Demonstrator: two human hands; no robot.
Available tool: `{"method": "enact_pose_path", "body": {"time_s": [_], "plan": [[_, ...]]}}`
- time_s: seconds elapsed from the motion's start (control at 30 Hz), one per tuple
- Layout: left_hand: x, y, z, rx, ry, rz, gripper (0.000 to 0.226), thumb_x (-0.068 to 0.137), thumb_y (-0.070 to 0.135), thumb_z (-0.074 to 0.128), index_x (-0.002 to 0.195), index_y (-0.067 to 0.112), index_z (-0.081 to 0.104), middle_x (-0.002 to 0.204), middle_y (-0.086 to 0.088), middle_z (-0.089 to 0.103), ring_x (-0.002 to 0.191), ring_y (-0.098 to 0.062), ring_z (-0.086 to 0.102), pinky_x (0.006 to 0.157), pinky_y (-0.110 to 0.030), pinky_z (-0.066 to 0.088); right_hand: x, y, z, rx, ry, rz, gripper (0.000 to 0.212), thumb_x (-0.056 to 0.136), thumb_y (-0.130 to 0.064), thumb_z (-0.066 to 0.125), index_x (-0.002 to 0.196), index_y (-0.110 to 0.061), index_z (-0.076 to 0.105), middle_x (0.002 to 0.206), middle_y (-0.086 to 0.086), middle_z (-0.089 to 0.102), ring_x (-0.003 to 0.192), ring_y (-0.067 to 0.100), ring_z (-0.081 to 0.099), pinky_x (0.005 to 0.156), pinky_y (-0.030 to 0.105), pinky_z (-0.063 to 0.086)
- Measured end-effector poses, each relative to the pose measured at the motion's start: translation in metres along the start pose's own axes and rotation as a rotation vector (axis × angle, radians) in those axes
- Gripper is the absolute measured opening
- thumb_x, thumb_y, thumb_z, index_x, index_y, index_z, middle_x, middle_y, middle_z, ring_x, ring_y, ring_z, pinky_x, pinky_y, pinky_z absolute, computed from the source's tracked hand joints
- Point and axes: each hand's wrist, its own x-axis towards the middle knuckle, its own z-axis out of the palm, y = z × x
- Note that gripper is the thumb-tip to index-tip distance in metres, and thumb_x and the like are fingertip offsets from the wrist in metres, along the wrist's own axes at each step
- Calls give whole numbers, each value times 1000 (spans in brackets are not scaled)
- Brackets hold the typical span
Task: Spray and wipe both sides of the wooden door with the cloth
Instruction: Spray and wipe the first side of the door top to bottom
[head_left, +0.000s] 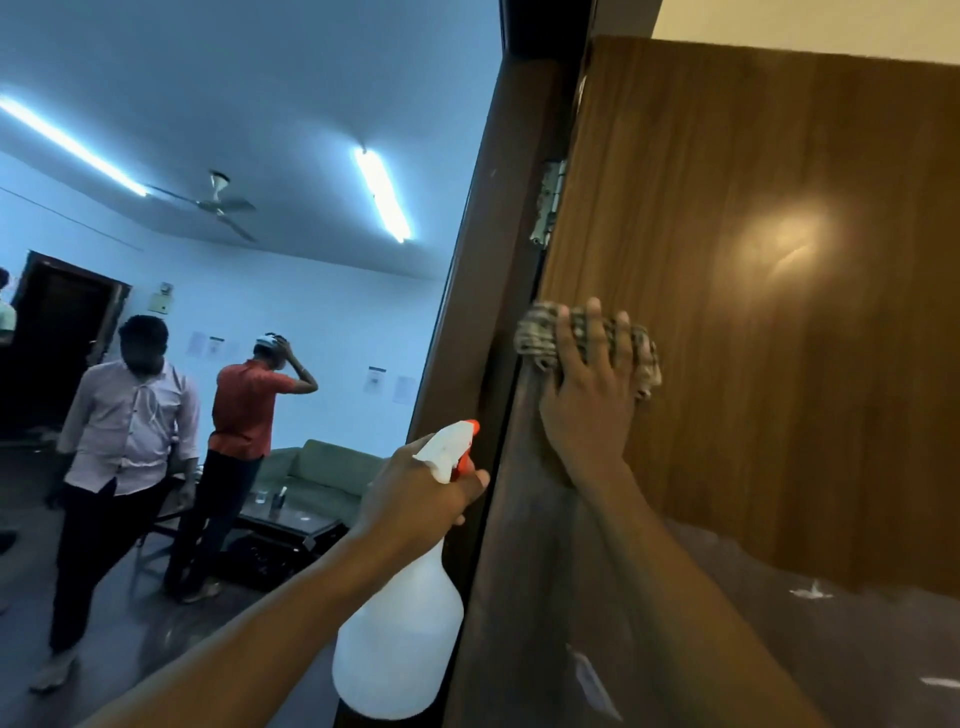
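Brown wood-grain door (779, 364) stands swung open, its face filling the view ahead. Against that face, close to its hinged edge, the right hand (587, 405) presses a checked grey-and-beige cloth (537, 338) flat, with its fingers spread over it, not curled round it. Just off that edge, before the dark door frame (483, 312), the left hand (415, 488) is wrapped round the neck of a white plastic spray bottle (400, 623) with an orange trigger. Wiping of this side looks under way. Pinned only by a flat palm, the cloth could slip free. This near the metal hinge (548, 208) it could snag, or fingers get nipped if the door swings.
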Motion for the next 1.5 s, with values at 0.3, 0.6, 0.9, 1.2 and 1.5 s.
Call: {"method": "enact_pose_path", "body": {"time_s": [0.3, 0.6, 0.9, 1.2, 1.5], "plan": [[-26, -4, 10, -14, -27, 52, 47, 89, 22, 61, 134, 28, 50, 95, -2, 66, 81, -18, 66, 69, -18, 51, -172, 3, 8, 11, -221, -548, 57, 94, -34, 47, 150, -29, 42, 165, 4, 24, 153, 33, 14, 121, 57, 20], [-26, -32, 35, -58, -96, 2, 53, 86, 29, 65, 136, 34, 45, 89, -2, 67, 74, -18, 69, 81, -36, 57, -135, 31, -14, -50, -85, -108, 63, 93, -39, 51, 154, -30, 38, 164, 7, 25, 153, 34, 16, 122, 56, 13], [-38, -44, 50, -39, -90, -75, 57, 83, 42, 65, 135, 31, 46, 103, 3, 66, 79, -11, 67, 80, -30, 53, -238, 12, -7, -37, -257, -441, 67, 94, -39, 60, 154, -34, 30, 165, 3, 24, 155, 30, 6, 124, 56, 10], [-49, -53, 51, -35, -113, -115, 56, 83, 35, 66, 135, 27, 46, 96, -3, 67, 72, -15, 68, 74, -27, 54, -174, 37, -26, -78, -70, 139, 64, 95, -38, 54, 155, -31, 34, 166, 9, 19, 154, 35, 9, 120, 61, 11], [-64, -31, 82, -98, -152, -158, 49, 82, 33, 68, 126, 18, 54, 107, -7, 66, 78, -16, 68, 86, -40, 56, -264, 109, -50, -110, -216, -272, 60, 95, -43, 58, 152, -33, 40, 164, 7, 25, 153, 33, 17, 120, 58, 19]]}}
